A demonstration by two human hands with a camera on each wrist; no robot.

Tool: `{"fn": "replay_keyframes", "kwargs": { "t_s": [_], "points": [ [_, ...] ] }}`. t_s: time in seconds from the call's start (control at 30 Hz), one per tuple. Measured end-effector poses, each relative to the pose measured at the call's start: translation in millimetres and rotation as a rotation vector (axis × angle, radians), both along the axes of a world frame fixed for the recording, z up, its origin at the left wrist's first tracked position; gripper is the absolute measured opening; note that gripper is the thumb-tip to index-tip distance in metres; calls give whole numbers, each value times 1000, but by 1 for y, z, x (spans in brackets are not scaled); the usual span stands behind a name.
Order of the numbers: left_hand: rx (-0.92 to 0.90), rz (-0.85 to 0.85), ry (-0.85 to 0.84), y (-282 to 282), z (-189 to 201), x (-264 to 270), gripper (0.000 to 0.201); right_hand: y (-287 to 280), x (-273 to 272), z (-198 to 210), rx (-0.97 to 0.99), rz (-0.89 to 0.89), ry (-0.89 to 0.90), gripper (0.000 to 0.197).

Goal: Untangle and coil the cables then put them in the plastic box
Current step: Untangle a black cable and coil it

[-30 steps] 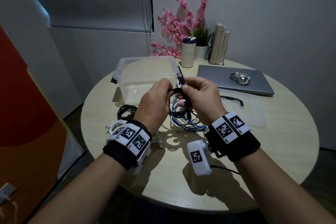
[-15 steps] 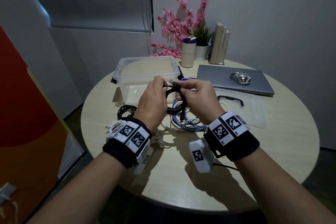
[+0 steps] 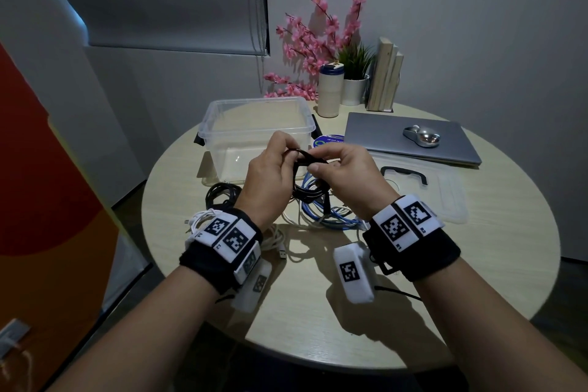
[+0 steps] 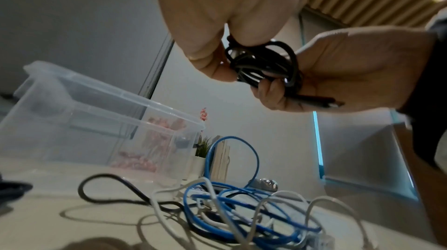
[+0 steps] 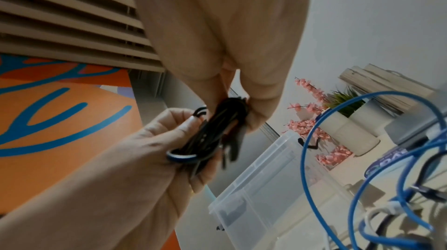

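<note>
Above the desk, both hands, left hand and right hand, pinch one black cable nearly coiled; the plastic box looks empty, while blue cable, white cables and another black one lie tangled, so most work remains

Black wristbands carry white blocks with square-patterned markers.

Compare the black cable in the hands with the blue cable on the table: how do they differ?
The thin black cable is wound into a tight coil, while the blue cable sprawls in loose loops. The black one is held above the table by the left hand and right hand; the blue one lies tangled with white cables. Neither is in the box.
</note>
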State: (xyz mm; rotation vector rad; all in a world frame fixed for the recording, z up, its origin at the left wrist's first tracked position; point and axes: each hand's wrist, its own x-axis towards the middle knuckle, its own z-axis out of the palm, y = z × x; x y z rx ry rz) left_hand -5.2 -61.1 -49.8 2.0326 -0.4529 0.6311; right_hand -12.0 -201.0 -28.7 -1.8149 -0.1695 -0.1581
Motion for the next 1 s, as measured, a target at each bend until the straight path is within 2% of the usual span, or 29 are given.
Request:
{"fn": "replay_keyframes", "kwargs": {
  "t_s": [0.1, 0.2, 0.3, 0.43, 0.57, 0.7, 0.83, 1.0],
  "points": [
    [-173, -94, 282, 1, 4, 0, 21, -3, 2, -2, 49, 28, 51, 23],
    [-397, -274, 600, 3, 14, -2, 22, -3, 2, -5, 36, 36, 57, 26],
    [-509, -361, 801, 8, 23, -3, 19, -1, 2, -8, 53, 50, 79, 25],
    [-501, -365, 860, 17, 27, -2, 15, 2, 1, -7, 107, 79, 111, 22],
    [-517, -351, 863, 19, 27, -1, 17, 6, -1, -4, 81, 89, 133, 21],
    [-510, -407, 915, 20, 24, -1, 20, 4, -3, 0, 34, 115, 99, 22],
    [-428, -464, 988, 20, 22, -5, 16, 1, -8, 5, 33, 197, 90, 23],
    [-389, -395, 985, 17, 22, -6, 18, 2, -6, 7, -25, 178, 78, 29]
  ]
}}
